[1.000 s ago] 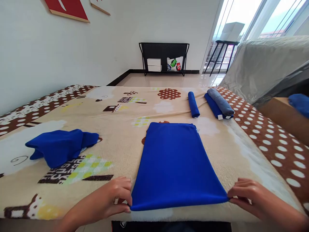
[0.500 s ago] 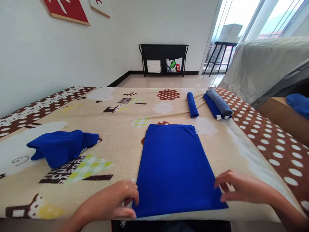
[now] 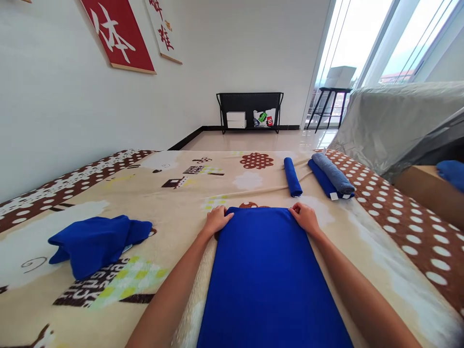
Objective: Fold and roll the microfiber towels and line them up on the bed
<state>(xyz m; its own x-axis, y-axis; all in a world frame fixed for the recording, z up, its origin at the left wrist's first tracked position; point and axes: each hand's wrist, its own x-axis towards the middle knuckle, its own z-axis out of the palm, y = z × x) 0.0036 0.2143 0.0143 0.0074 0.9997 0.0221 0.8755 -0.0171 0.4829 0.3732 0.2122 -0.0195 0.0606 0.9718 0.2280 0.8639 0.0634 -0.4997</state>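
A blue towel lies flat and smooth on the patterned blanket, its near end running out of the bottom of the view. My left hand is at its far left corner, thumb and fingers closed on the edge. At the far right corner, my right hand pinches the cloth in the same way. Both forearms stretch forward along the towel's sides. Off to the left lies a crumpled blue cloth with a small white tag.
Beyond my right hand lie a rolled blue towel and a grey-blue roll resting on folded blue cloth. A cardboard box with blue cloth on it stands at the right. A black rack stands by the back wall.
Both hands have moved forward from the towel's near corners to its far corners and taken hold there. The view has tilted up, so things sit lower in the picture.
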